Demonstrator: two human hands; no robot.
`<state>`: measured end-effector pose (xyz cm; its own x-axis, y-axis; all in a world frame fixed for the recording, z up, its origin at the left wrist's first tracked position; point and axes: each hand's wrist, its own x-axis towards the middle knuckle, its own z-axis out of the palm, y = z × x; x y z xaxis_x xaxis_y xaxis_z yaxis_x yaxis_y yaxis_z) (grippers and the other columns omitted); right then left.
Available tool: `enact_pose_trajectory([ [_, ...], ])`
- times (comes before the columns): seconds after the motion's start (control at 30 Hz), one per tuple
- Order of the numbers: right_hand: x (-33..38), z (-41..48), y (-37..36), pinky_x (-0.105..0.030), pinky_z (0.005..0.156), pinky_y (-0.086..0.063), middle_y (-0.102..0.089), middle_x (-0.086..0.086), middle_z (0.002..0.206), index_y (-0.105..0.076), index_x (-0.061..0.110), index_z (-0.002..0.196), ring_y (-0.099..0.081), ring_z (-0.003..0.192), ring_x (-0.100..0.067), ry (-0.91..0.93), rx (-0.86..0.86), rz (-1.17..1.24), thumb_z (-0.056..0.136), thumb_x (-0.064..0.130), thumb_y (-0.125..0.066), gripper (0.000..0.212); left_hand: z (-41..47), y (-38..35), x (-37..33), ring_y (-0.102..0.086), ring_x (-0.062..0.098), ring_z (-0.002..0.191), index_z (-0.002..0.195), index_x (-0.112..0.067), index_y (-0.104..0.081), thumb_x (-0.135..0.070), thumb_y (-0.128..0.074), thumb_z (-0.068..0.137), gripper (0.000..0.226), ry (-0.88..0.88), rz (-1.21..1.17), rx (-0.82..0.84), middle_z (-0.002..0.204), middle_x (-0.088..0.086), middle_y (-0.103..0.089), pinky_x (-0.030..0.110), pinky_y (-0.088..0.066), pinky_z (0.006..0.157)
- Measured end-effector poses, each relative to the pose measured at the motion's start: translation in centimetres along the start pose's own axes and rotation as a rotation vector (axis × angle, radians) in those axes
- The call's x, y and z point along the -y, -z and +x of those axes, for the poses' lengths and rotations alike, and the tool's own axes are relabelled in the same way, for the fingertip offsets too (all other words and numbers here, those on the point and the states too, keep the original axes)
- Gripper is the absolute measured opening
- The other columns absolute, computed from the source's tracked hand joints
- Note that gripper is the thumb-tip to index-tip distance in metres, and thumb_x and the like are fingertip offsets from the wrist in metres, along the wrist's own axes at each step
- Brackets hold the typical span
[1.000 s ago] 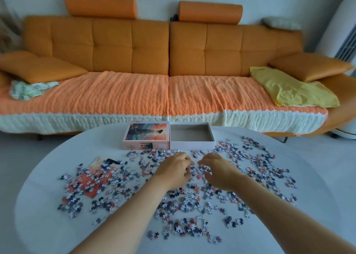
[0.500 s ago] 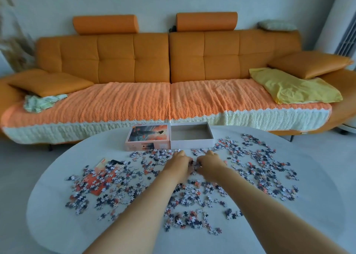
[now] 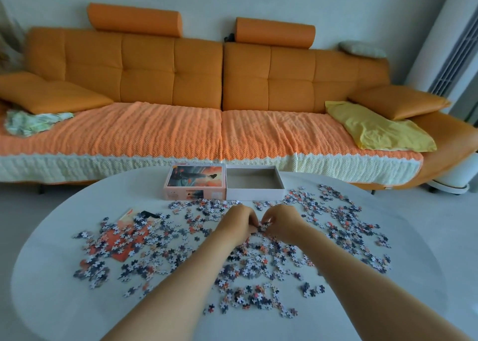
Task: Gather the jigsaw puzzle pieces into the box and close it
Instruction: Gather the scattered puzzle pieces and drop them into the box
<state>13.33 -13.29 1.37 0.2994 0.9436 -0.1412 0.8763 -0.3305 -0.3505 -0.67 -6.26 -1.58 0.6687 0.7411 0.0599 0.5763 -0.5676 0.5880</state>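
1 table [image 3: 51,276], pieces [image 3: 344,226] scattered across it, far too many to count, the leftmost lot lying over 1 orange sheet [image 3: 113,237]. At the far edge: 1 lid [image 3: 195,177] picture side up, touching 1 open box [image 3: 254,194] on its right, bare floor showing. Just in front of the box are 2 hands: left hand [image 3: 239,224] and right hand [image 3: 280,224], both with fingers curled, tips pinching the same small clump of pieces between them; can't tell if it's off the table.
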Motion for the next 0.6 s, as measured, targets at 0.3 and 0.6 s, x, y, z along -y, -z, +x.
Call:
enact_pose_trajectory([
  [0.3,-0.1,4.6,4.9,-0.020,0.055,-0.048,-0.068,0.001,0.092,-0.073,0.022,0.099,-0.060,0.066,-0.014,0.029,-0.200,0.125,0.087,0.014,-0.067,0.016,5.3,4.1,-1.1,-0.057,0.006,0.075,0.086,-0.019,-0.069,-0.014,-0.073,0.085,0.007,0.024,-0.214,-0.159,0.084,-0.006,-0.065,0.016,-0.040,0.062],
  [0.6,-1.1,11.9,4.0,-0.031,0.048,-0.049,-0.067,0.002,0.089,-0.065,0.046,0.116,-0.056,0.060,-0.016,0.012,-0.169,-0.090,0.099,0.016,-0.047,0.039,12.6,4.9,1.4,-0.062,0.021,0.099,0.105,-0.021,-0.071,-0.003,-0.059,0.092,0.025,0.024,0.024,-0.094,0.113,0.001,-0.067,0.038,-0.053,0.085],
])
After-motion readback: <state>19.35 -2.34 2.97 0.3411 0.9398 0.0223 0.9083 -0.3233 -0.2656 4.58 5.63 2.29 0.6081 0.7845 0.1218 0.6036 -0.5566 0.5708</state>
